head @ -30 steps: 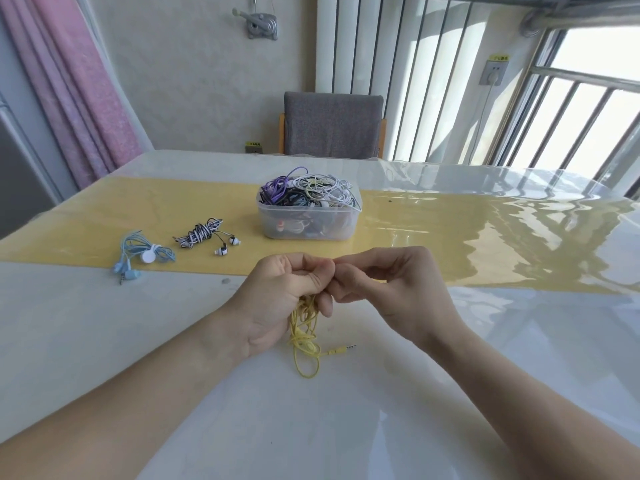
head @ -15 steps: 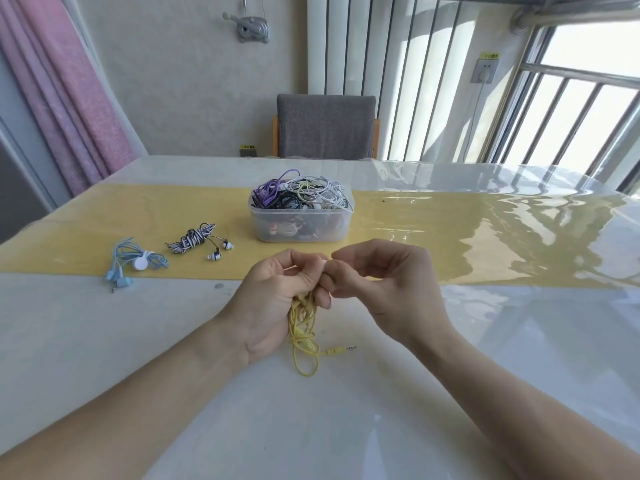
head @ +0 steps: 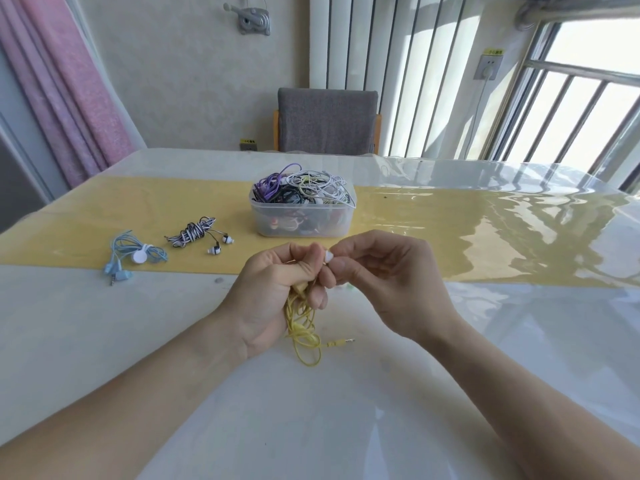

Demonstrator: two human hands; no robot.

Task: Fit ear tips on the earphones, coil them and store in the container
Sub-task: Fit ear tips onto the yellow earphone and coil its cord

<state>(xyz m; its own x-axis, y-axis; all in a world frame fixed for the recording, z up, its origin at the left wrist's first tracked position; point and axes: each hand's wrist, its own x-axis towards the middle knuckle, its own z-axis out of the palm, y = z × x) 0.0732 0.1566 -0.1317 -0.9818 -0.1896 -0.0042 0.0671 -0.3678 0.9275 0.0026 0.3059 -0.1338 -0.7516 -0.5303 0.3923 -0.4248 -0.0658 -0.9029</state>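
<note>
Gripping a bunch of thin yellow earphone cable (head: 302, 327), the left hand (head: 273, 299) has its fingers curled round the bundle, so that the loops hang out below the palm and rest on the glossy white tabletop (head: 104, 341); the cable's small gold-tipped jack plug (head: 341, 342) lies on the table just right of the loops; the right hand (head: 384, 282) meets the left at the fingertips, its thumb and forefinger pinching a small white ear tip (head: 329, 257) right against the left hand's fingers; whether the tip is already seated on an earbud cannot be told, since the fingers hide the join. Beyond the hands, on a yellow runner (head: 433, 230) laid across the table, stands a clear plastic rectangular container (head: 301, 220) heaped with tangled purple, white and dark earphone cords; to its left lie a coiled black-and-white striped pair of earphones (head: 194, 233), its two buds trailing towards the container, and further left a loosely looped pale blue pair of earphones (head: 133, 252) with a round white clip at its middle, its plug lying off the runner's near edge. Behind the table stands a grey upholstered chair (head: 327, 121); a pink curtain (head: 69, 81) hangs at the left; a barred window (head: 581, 98) fills the right.
</note>
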